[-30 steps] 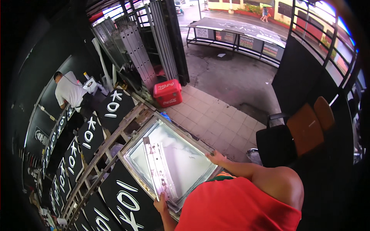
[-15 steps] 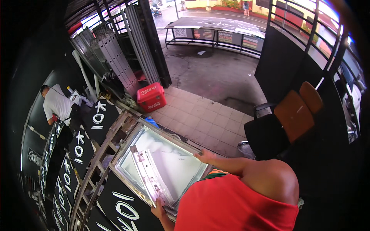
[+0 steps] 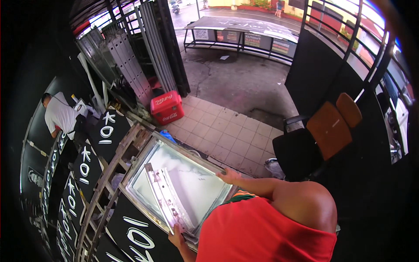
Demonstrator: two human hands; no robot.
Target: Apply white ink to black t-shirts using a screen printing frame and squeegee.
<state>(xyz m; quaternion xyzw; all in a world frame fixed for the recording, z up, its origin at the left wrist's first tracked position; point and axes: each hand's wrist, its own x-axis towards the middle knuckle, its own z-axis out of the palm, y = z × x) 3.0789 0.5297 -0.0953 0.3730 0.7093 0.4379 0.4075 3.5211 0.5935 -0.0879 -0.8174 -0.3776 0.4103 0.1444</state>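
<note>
A shallow metal-framed panel [image 3: 198, 185] with a pale, shiny face lies in front of me. Across its left part rests a long, blotched metal strip [image 3: 165, 195], tilted from far left toward me. My left hand [image 3: 176, 238] is closed at the panel's near-left edge, beside the near end of the strip; its grip is partly hidden. Over the far right edge of the frame, my right hand [image 3: 229, 175] has its fingers curled round the rim. My red top hides the panel's near right corner.
Black boards with white lettering [image 3: 139, 240] lie left of a slatted wooden rack [image 3: 102, 192]. A red cooler [image 3: 166, 107] stands on the tiles by upright metal lengths. At right is an office chair [image 3: 327, 131]; a long table [image 3: 240, 25] stands outside. Far left, a person [image 3: 62, 113] bends over.
The whole view has shifted slightly, so the scene sits a little further left. Both hands stay at the same places on the panel, and the strip lies as before.
</note>
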